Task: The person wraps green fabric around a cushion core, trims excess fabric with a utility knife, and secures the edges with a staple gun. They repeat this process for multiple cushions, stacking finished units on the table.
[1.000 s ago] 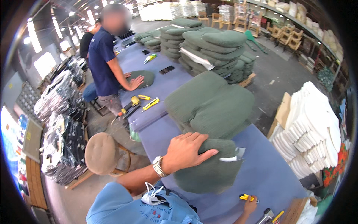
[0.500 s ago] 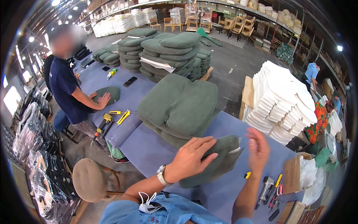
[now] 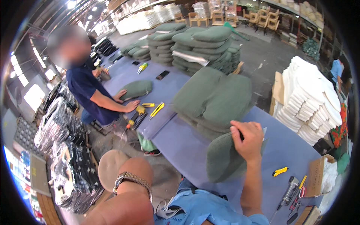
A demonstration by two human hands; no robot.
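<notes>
A dark green cushion (image 3: 224, 157) stands tilted near the table's front edge. My right hand (image 3: 249, 140) grips its upper right edge with bent fingers, and a bit of white shows beside that hand. My left hand (image 3: 139, 168), with a metal-banded watch (image 3: 133, 182) at the wrist, is off the cushion, over the beige stool (image 3: 111, 168); its fingers are hidden from view. Just beyond the held cushion lies a pile of larger green cushions (image 3: 213, 101).
A co-worker (image 3: 90, 90) at the left presses a green cushion (image 3: 138, 89). Yellow cutters (image 3: 156, 111) lie nearby. To the right are a yellow knife (image 3: 280, 171), hand tools (image 3: 290, 191) and a carton (image 3: 315, 176). White pads (image 3: 307, 101) stand stacked beyond the table.
My left hand has left the cushion and swung back to the left. My right hand has come down onto the cushion's edge. The whole view has shifted, with things now farther right.
</notes>
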